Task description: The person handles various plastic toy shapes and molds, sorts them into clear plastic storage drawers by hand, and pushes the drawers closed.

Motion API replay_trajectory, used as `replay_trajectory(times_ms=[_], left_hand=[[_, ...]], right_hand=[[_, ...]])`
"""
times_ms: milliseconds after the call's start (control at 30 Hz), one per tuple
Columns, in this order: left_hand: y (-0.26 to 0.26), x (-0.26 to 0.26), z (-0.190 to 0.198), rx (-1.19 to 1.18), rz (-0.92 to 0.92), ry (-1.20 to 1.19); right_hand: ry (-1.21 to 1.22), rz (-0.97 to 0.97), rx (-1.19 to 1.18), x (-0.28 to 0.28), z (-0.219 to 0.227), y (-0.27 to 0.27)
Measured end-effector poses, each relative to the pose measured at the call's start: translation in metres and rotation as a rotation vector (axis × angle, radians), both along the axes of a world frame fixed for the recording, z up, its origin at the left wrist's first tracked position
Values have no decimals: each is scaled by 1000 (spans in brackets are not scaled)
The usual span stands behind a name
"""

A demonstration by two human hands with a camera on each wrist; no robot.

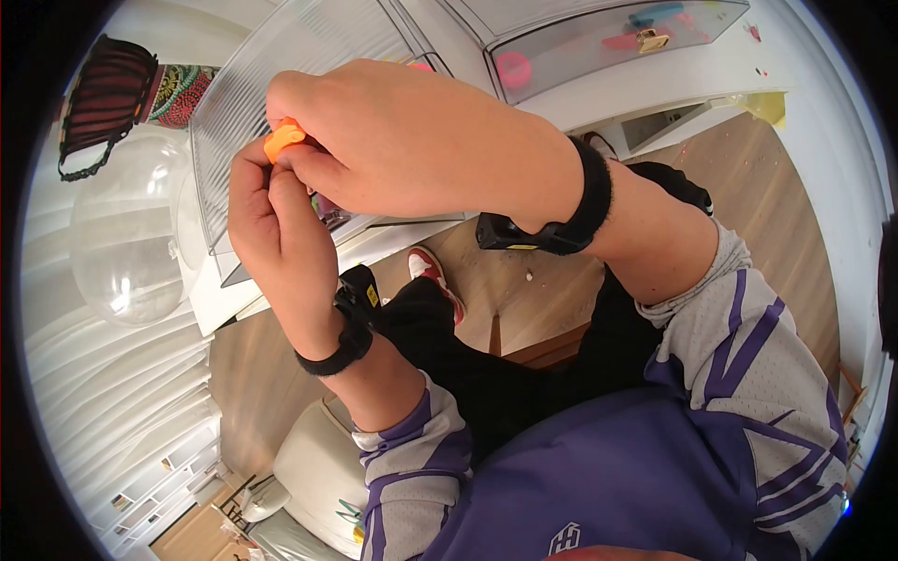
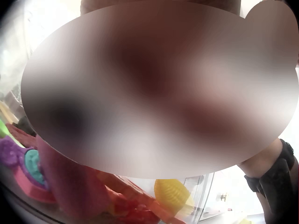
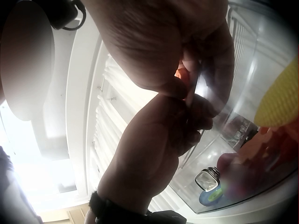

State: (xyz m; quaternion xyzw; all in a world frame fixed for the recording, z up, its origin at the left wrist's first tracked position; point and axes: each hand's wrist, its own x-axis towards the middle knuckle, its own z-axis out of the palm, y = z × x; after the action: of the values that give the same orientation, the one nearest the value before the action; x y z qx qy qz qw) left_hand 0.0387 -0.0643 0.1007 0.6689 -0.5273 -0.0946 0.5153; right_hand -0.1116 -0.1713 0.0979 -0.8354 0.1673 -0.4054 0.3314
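Observation:
A small orange object (image 1: 283, 139) is pinched between the fingertips of both hands in the head view. My left hand (image 1: 285, 229) holds it from below with curled fingers, and my right hand (image 1: 402, 140) grips it from the other side, covering part of it. The right wrist view has my right hand (image 3: 154, 42) above my left hand (image 3: 154, 135), their fingers meeting around the orange object (image 3: 181, 73). The exact shape of the object is hidden. A large blur covers the hands in the left wrist view.
Under the hands is a clear ribbed bin (image 1: 229, 140) with coloured items, including a yellow ridged piece (image 2: 170, 195). A clear drawer (image 1: 599, 56) lies to the right. A transparent balloon-like sphere (image 1: 131, 229) and a dark red basket (image 1: 108, 98) are at the left.

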Motion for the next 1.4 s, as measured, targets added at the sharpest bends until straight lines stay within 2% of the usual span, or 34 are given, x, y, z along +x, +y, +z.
replay_trajectory(times_ms=[900,1400], left_hand=[[1,2,-2,15,-40,6],[-3,0,-4,-31,8,-30]], right_hand=[[-35,-22,-1,0,-3,2],[-9,-56,-19,0,-5,5]])
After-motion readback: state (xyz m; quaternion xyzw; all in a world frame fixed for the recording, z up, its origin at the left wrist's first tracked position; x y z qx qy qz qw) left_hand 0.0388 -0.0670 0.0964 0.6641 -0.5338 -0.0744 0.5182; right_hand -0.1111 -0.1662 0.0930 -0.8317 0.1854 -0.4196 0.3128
